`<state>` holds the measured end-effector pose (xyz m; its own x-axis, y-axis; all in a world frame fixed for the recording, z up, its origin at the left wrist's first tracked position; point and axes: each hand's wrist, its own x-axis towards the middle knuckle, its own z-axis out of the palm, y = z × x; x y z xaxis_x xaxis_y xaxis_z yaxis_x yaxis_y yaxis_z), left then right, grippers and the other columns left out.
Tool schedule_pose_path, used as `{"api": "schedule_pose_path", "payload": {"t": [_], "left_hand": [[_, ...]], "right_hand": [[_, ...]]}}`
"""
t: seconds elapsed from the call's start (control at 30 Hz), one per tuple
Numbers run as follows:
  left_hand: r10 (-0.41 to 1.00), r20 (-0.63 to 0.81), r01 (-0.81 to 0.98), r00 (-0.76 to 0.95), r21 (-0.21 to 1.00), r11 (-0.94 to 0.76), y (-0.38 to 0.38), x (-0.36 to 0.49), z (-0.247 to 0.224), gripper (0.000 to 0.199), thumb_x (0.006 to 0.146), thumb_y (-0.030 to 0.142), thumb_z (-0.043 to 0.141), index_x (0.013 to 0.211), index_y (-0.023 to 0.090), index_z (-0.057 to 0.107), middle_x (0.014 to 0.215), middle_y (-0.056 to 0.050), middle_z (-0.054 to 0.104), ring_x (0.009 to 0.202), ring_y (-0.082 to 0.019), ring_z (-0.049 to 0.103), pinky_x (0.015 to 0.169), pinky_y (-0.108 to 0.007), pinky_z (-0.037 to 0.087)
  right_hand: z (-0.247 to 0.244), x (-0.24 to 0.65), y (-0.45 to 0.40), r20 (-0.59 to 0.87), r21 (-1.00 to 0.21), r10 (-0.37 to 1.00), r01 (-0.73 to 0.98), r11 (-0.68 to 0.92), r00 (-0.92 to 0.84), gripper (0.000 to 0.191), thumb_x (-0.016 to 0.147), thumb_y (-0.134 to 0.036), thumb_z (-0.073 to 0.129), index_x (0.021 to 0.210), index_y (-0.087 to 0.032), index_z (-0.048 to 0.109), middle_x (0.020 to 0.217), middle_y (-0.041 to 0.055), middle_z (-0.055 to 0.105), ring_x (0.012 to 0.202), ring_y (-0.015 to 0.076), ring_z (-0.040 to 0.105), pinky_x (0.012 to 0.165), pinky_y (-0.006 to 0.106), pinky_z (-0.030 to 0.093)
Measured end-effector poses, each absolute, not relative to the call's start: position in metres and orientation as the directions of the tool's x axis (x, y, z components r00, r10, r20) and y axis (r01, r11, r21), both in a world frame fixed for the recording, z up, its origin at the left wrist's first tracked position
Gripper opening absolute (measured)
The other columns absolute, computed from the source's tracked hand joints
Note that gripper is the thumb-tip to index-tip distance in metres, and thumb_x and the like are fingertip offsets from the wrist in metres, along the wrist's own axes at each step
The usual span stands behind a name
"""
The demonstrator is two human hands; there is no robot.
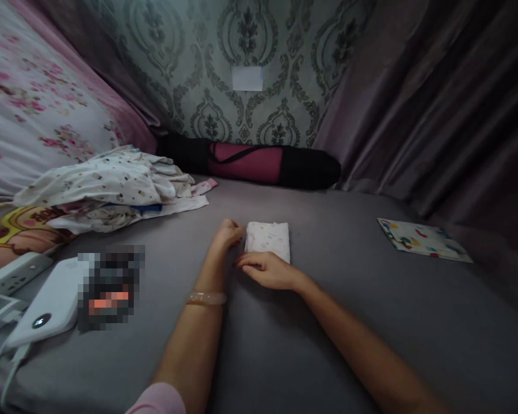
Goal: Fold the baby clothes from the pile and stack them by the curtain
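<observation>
A small folded white cloth (pixel 267 236) with a faint pattern lies on the grey bed sheet (pixel 341 333), near the middle of the view and just in front of the person. The left hand (pixel 231 233) is at the left edge of this cloth, with its fingers curled; I cannot tell whether they grasp the edge or only rest beside it. The right hand (pixel 267 269) is palm down over the near edge and covers the near left corner. Its fingers are loosely stretched to the left and the thumb is apart from them, so this hand looks released. A pale bracelet (pixel 206 298) is around the left wrist, and a pink sleeve (pixel 159 401) shows lower on the same arm.

To the right, well apart from the hands, lies a flat cloth with a colourful print (pixel 423 240). On the left there is a loose heap of clothes (pixel 107 178), and nearer to the person a white power bank (pixel 49 305) beside a power strip (pixel 15 279). A long black and dark-pink bag (pixel 246 163) lies at the far end, along the patterned wall (pixel 155 40). Purple curtain (pixel 384 98) hangs on the right side.
</observation>
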<state>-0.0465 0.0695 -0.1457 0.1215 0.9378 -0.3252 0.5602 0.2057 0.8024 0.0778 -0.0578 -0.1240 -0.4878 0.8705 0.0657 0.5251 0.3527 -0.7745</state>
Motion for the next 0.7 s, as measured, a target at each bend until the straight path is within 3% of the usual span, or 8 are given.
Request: {"api": "schedule_pose_path", "payload": {"t": [0.07,0.17,0.27,0.33,0.5,0.7], "left_hand": [[0.937,-0.312,0.596,0.155,0.786,0.163,0.067,-0.042,-0.146,0.033,0.083,0.035,0.059,0.058,0.014,0.056,0.047,-0.001,0.051,0.046,-0.011,0.050,0.047,-0.020,0.039],[0.932,-0.291,0.697,0.216,0.715,0.062,0.063,-0.037,-0.144,0.036,0.081,0.040,0.061,0.058,0.013,0.059,0.046,-0.002,0.051,0.048,-0.013,0.053,0.049,-0.021,0.039],[0.932,-0.275,0.800,0.235,0.599,-0.025,0.059,-0.033,-0.139,0.036,0.078,0.044,0.063,0.062,0.012,0.062,0.051,-0.005,0.056,0.056,-0.017,0.059,0.052,-0.023,0.040],[0.935,-0.270,0.839,0.231,0.541,-0.052,0.056,-0.031,-0.135,0.035,0.076,0.045,0.064,0.068,0.011,0.065,0.057,-0.008,0.062,0.063,-0.020,0.062,0.054,-0.025,0.040],[0.946,-0.253,0.884,0.201,0.463,-0.064,0.050,-0.028,-0.132,0.037,0.076,0.048,0.062,0.075,0.012,0.067,0.069,-0.012,0.067,0.072,-0.023,0.064,0.055,-0.026,0.039],[0.954,-0.240,0.865,0.181,0.501,-0.038,0.046,-0.027,-0.137,0.038,0.074,0.050,0.062,0.063,0.014,0.063,0.059,-0.007,0.062,0.064,-0.019,0.060,0.051,-0.024,0.033]], "right_hand": [[-0.119,0.097,-0.065,-0.014,-0.924,0.915,0.354,0.142,-0.403,0.026,0.090,-0.027,0.046,0.100,-0.018,0.068,0.103,0.0050,0.071,0.096,0.0147,0.066,0.089,0.031,0.048],[-0.124,0.134,-0.066,-0.085,-0.992,0.985,0.100,-0.071,-0.151,0.027,0.084,-0.038,0.057,0.094,-0.016,0.067,0.090,0.0067,0.073,0.076,0.0156,0.069,0.071,0.028,0.053],[-0.137,0.172,-0.061,-0.086,-0.993,0.987,-0.091,-0.074,0.134,0.023,0.075,-0.037,0.069,0.087,-0.018,0.068,0.081,0.0051,0.073,0.069,0.0141,0.068,0.063,0.024,0.052],[-0.148,0.190,-0.060,-0.121,-0.977,0.967,-0.197,-0.076,0.226,0.017,0.075,-0.032,0.070,0.085,-0.019,0.069,0.080,0.0040,0.073,0.067,0.0129,0.068,0.060,0.022,0.051],[-0.162,0.210,-0.059,-0.215,-0.892,0.913,-0.450,-0.039,0.346,0.009,0.077,-0.014,0.060,0.078,-0.019,0.068,0.070,0.0010,0.071,0.060,0.0103,0.066,0.056,0.020,0.050],[-0.159,0.213,-0.058,-0.268,-0.836,0.901,-0.547,-0.042,0.341,0.014,0.079,-0.010,0.055,0.076,-0.017,0.066,0.067,0.0013,0.070,0.057,0.0098,0.064,0.053,0.020,0.049]]}}
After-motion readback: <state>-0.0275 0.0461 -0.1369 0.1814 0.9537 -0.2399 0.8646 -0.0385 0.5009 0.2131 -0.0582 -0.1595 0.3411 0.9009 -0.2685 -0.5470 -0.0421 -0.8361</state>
